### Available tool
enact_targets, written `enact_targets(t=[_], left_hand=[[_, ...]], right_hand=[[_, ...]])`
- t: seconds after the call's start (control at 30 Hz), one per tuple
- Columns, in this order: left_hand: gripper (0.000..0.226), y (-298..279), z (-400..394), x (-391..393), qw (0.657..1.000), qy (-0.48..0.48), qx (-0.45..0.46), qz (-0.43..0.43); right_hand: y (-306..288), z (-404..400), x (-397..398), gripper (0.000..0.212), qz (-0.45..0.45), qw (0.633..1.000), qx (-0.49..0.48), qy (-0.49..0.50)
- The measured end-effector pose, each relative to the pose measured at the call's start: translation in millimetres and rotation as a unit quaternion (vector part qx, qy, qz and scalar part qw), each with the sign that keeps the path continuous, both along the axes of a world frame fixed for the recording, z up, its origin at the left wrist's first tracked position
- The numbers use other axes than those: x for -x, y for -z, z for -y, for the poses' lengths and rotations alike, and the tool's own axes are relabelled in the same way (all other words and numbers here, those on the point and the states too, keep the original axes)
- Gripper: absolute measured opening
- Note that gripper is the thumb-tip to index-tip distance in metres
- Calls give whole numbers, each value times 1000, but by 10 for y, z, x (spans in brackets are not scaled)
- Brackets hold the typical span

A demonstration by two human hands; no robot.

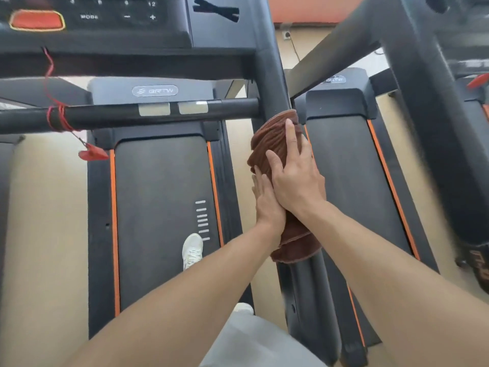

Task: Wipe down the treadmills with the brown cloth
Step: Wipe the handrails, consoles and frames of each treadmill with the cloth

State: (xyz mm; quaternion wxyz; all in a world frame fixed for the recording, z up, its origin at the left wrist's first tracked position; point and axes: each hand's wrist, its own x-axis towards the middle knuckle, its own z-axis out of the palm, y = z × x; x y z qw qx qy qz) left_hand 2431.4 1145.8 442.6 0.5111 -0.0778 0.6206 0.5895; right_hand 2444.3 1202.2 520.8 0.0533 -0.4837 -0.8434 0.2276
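The brown cloth (272, 144) is wrapped over the right side handrail (307, 282) of the black treadmill (158, 207) I stand on. My right hand (296, 178) presses flat on top of the cloth, fingers pointing up the rail. My left hand (267, 202) clasps the cloth from the left side, partly under the right hand. The cloth's lower end hangs down below my wrists. A second treadmill (346, 168) stands just right of the rail.
The console (92, 19) with an orange stop button sits at the top left, above the front crossbar (132, 112) with a red safety cord (57, 115) tied on. My white shoe (192, 250) rests on the belt. Beige floor shows between the machines.
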Motion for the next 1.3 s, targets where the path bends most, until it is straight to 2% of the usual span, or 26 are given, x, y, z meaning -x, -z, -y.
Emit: enact_targets(t=[0.07, 0.2, 0.33, 0.37, 0.43, 0.5, 0.57, 0.7, 0.77, 0.8, 0.9, 0.93, 1.07, 1.13, 1.17, 1.23, 1.3], left_hand=[[127, 169, -202, 183, 1000, -11, 0, 17], [121, 413, -637, 545, 999, -20, -19, 28], [89, 338, -841, 770, 999, -23, -38, 27], [87, 312, -859, 801, 998, -24, -45, 30], [94, 224, -844, 824, 997, -32, -53, 35], [99, 200, -818, 834, 996, -35, -65, 53], [109, 167, -774, 846, 995, -19, -66, 72], [149, 53, -605, 846, 997, 61, -9, 36], [156, -32, -472, 826, 996, 89, -2, 22], [147, -102, -400, 828, 995, 97, 2, 25], [79, -234, -209, 787, 992, 97, 26, 71], [65, -251, -148, 767, 991, 111, 22, 66], [58, -354, 114, 580, 984, 179, -14, -19], [52, -378, 159, 462, 985, 165, -32, -32], [54, -394, 174, 403, 987, 152, -38, -35], [64, -452, 221, 292, 986, 147, -52, -63], [70, -464, 294, 165, 984, 141, -69, -86]], right_hand=[[-19, -149, 202, 65, 10, 1000, -11, -4], [-59, -507, 611, 62, 17, 1000, -20, -5], [-58, -756, 899, 53, 30, 995, -64, -72], [-54, -805, 952, 50, 29, 992, -76, -98], [-38, -873, 996, 47, 20, 977, -128, -170], [-17, -911, 1004, 49, 13, 947, -183, -263], [-36, -899, 1009, 53, 18, 924, -195, -329], [-81, -865, 1064, 57, 15, 925, -187, -330], [-87, -760, 1162, 52, -11, 940, -146, -309], [-80, -673, 1222, 50, -32, 947, -115, -298], [-49, -449, 1256, 48, -85, 954, -46, -284], [-44, -436, 1221, 49, -86, 949, -44, -302], [-25, -515, 926, 59, 19, 888, -99, -449], [-20, -488, 769, 67, 89, 873, -146, -458], [-24, -451, 685, 70, 106, 878, -168, -436], [-44, -362, 503, 73, 108, 916, -178, -343], [-58, -264, 277, 73, 83, 965, -104, -228]])
